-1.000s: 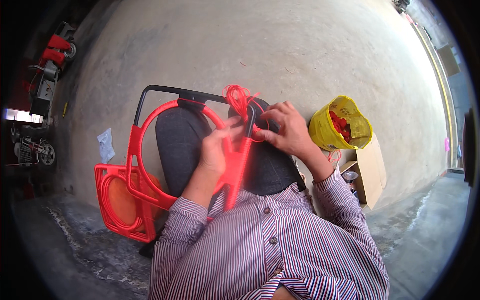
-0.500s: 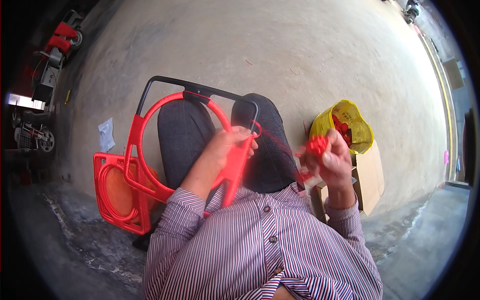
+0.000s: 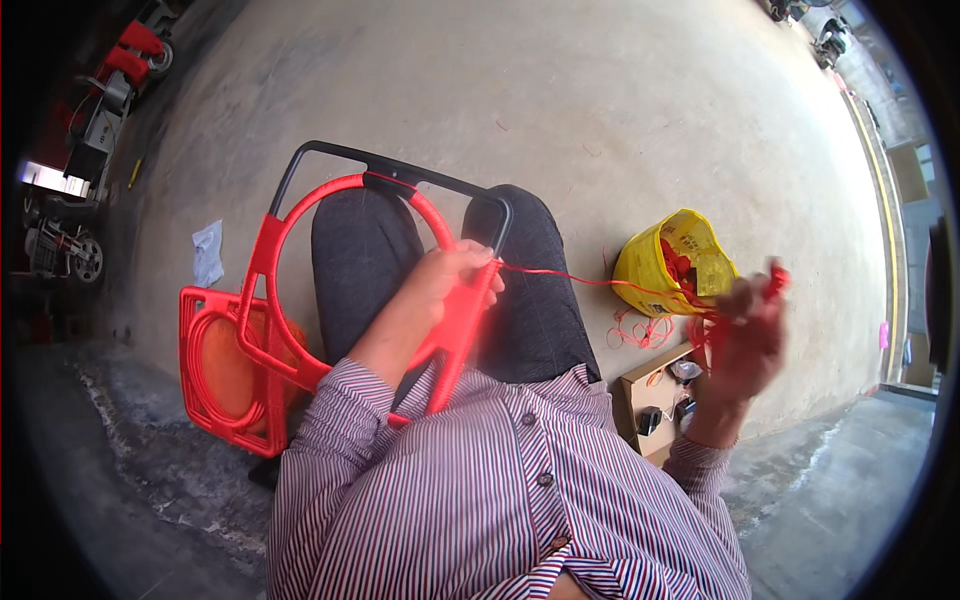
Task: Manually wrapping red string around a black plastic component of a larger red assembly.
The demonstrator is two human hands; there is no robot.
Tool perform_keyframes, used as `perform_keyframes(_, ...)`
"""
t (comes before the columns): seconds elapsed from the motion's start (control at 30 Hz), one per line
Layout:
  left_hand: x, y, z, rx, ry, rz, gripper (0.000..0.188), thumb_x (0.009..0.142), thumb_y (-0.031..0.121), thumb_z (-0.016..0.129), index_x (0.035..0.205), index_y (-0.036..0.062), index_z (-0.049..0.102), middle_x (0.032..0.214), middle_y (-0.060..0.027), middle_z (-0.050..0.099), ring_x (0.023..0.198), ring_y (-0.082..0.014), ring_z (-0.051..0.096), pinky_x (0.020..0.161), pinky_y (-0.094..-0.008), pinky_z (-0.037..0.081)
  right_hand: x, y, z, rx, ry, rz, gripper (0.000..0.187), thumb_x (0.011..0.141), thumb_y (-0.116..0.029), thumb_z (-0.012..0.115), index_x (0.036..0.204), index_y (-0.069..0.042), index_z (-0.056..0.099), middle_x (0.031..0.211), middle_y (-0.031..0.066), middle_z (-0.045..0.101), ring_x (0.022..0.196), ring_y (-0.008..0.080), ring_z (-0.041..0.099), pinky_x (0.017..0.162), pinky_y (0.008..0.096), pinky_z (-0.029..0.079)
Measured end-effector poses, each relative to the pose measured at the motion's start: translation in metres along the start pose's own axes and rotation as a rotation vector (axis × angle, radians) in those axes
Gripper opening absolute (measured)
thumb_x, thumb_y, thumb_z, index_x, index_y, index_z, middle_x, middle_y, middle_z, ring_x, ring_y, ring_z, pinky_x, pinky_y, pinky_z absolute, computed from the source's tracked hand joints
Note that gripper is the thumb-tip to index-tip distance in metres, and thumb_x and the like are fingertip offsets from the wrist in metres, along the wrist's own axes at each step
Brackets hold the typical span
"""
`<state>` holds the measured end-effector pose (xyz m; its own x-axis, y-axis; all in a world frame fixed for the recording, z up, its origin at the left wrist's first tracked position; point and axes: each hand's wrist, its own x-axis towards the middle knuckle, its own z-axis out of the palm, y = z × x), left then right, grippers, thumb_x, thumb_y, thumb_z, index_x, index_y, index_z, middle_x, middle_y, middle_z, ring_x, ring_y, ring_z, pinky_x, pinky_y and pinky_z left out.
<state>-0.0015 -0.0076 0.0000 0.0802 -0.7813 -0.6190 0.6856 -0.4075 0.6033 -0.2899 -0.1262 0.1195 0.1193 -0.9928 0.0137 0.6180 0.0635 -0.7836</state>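
Observation:
Across my thighs rests a black metal frame with a ring inside (image 3: 462,325), much of it wrapped in red cord. My left hand (image 3: 440,285) is closed on its right side bar, where the wrapping ends below bare black tubing. A red cord (image 3: 565,276) runs taut from that spot to my right hand (image 3: 742,345), held out to the right and smeared by motion. Red cord bundle (image 3: 777,279) shows at the top of my right fist, and more strands hang below it.
A yellow container (image 3: 640,250) with red material inside stands right of my knees, loose red cord (image 3: 642,330) beside it. An open cardboard box (image 3: 632,398) holds small dark items. At left lie red-wrapped frames (image 3: 192,370) and a pale crumpled sheet (image 3: 208,255). Vehicles (image 3: 75,250) stand far left.
My right hand has swung outward to the right with the cord bundle, pulling the slack loop at the side bar tight. My left hand still grips the frame.

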Motion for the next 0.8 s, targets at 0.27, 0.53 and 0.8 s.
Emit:
perform_keyframes(0.27,-0.021,0.004,0.013,-0.031,-0.074,0.0,0.017,0.089,0.019,0.061,0.091,0.0022,0.06,0.072,-0.0143,0.065,0.057,-0.0216,0.063,0.055,-0.0316,0.053,-0.004,0.141,0.028,-1.308,-1.026,-0.048,0.037,0.081,-0.004,0.061,0.118,-0.005,0.059,0.093,0.0027,0.061,0.083,0.0135,0.059,0.073,0.0316,0.05)
perform_keyframes(0.53,-0.011,-0.002,0.015,-0.026,-0.093,0.031,0.019,0.088,0.021,0.063,0.089,0.0032,0.058,0.072,-0.0158,0.064,0.057,-0.0234,0.063,0.054,-0.0331,0.053,0.019,0.18,0.063,-0.436,-0.747,0.488,0.052,0.083,0.004,0.054,0.133,-0.004,0.047,0.107,0.0096,0.06,0.092,0.0148,0.059,0.074,0.0262,0.051)
perform_keyframes(0.8,-0.01,0.0,0.015,0.0,-0.08,0.014,0.019,0.088,0.02,0.062,0.088,0.0018,0.058,0.073,-0.0156,0.065,0.057,-0.0225,0.063,0.055,-0.0324,0.052,0.019,0.165,0.053,-0.464,-0.488,0.105,0.017,0.089,-0.002,0.059,0.105,0.002,0.059,0.094,0.0051,0.067,0.083,0.012,0.062,0.081,0.0287,0.05)
